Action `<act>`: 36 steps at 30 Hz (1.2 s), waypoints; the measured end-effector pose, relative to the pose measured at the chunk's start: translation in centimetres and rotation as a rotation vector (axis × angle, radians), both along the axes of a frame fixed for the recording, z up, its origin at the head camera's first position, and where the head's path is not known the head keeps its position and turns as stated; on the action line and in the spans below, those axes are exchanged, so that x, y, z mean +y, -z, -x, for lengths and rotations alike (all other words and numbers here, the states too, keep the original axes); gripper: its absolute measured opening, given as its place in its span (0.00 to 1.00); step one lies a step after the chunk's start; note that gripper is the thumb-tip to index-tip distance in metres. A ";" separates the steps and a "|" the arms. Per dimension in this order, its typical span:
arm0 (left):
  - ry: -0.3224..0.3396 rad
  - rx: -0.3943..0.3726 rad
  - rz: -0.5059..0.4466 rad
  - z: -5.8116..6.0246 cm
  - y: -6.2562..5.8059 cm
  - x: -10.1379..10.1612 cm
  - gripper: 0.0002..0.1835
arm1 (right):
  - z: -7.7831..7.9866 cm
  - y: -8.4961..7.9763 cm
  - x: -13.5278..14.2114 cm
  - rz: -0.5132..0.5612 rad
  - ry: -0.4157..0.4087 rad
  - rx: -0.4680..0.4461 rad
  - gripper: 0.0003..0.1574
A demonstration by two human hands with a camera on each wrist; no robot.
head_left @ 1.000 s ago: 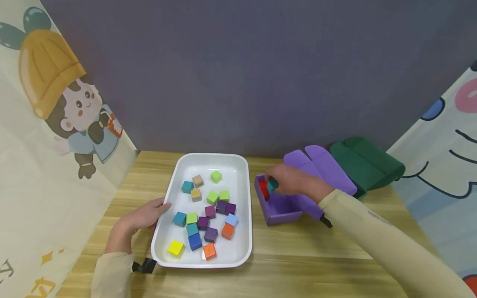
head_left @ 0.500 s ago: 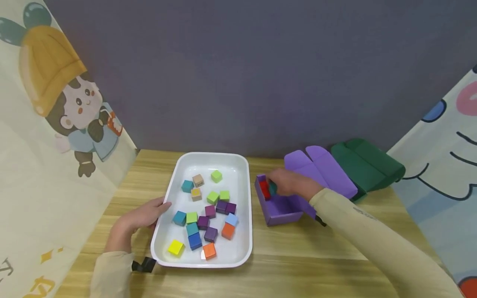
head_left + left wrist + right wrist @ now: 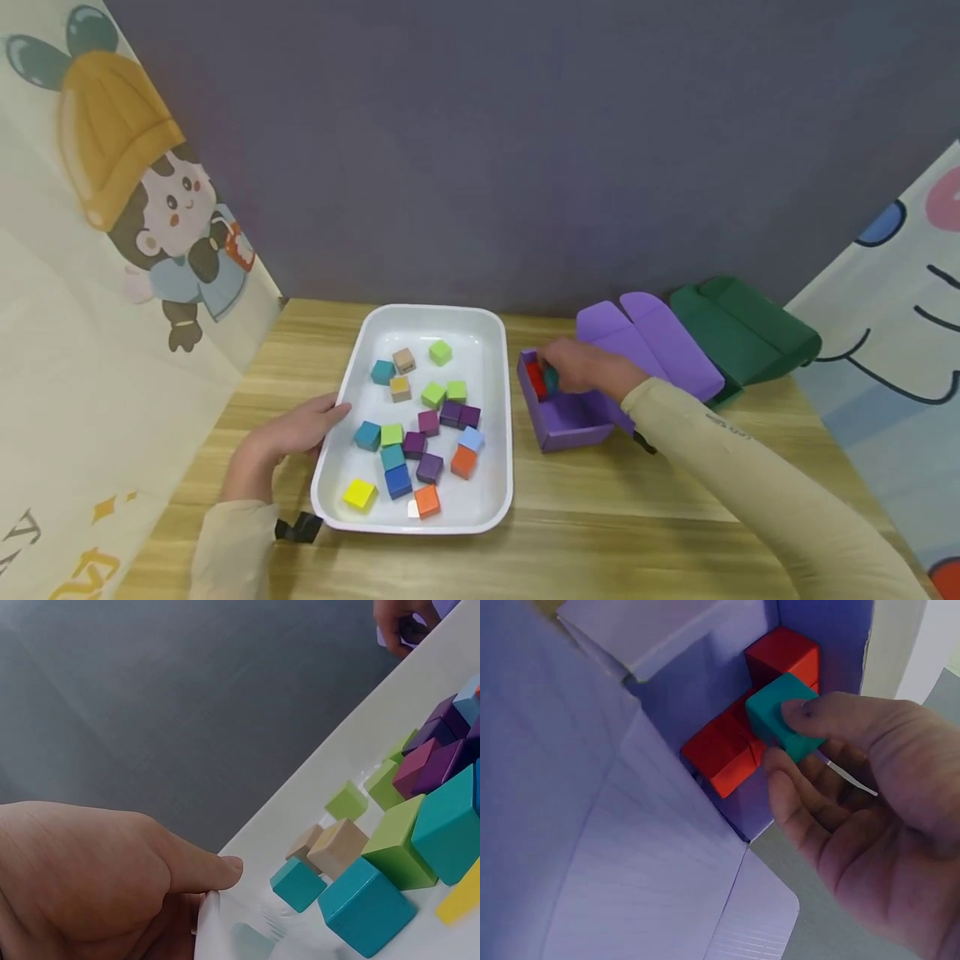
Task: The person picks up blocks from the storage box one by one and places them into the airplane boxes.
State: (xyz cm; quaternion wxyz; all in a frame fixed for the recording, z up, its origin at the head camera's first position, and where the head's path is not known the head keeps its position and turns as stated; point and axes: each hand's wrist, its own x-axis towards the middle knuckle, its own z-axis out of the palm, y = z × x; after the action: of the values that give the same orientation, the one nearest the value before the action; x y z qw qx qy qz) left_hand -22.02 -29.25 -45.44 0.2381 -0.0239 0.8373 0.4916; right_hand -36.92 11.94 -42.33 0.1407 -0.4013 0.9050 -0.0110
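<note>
My right hand [image 3: 585,367] pinches a teal cube [image 3: 780,716] between thumb and fingertips inside the open purple box [image 3: 573,439]. In the right wrist view, the teal cube overlaps a row of red cubes [image 3: 721,754] lying along one wall of the box. My left hand [image 3: 296,429] grips the left rim of a white tray [image 3: 480,333], thumb [image 3: 210,870] over the edge and the other fingers outside it. Loose cubes lie scattered in the tray, among them a yellow cube [image 3: 361,495], a blue cube [image 3: 398,482] and several teal, green, purple and orange ones.
The purple box's lid [image 3: 660,333] is folded back to the right. Beside it lies a dark green box [image 3: 750,333], against the grey back panel [image 3: 480,167]. All of this rests on a wooden table [image 3: 600,525] between printed side panels.
My right hand has lowered the teal cube a little further into the purple box, close beside the red cubes. The left hand keeps its hold on the tray. The head view shifts slightly.
</note>
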 end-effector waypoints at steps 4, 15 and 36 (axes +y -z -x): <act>0.016 0.003 -0.014 0.0 0.1 0.0 0.25 | 0.1 0.3 0.0 -0.024 0.030 -0.004 0.16; -0.006 -0.007 -0.003 0.0 -0.1 0.2 0.24 | -0.2 1.9 -0.1 -0.013 0.020 0.033 0.16; -0.003 -0.001 0.041 0.2 0.1 0.2 0.27 | -0.4 2.3 0.4 0.121 0.057 0.017 0.19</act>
State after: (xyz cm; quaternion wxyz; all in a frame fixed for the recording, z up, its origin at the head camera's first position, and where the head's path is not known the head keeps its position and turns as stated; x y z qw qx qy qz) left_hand -22.18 -29.07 -45.53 0.2376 -0.0301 0.8469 0.4748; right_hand -36.52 12.35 -44.65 0.1082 -0.3833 0.9148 -0.0665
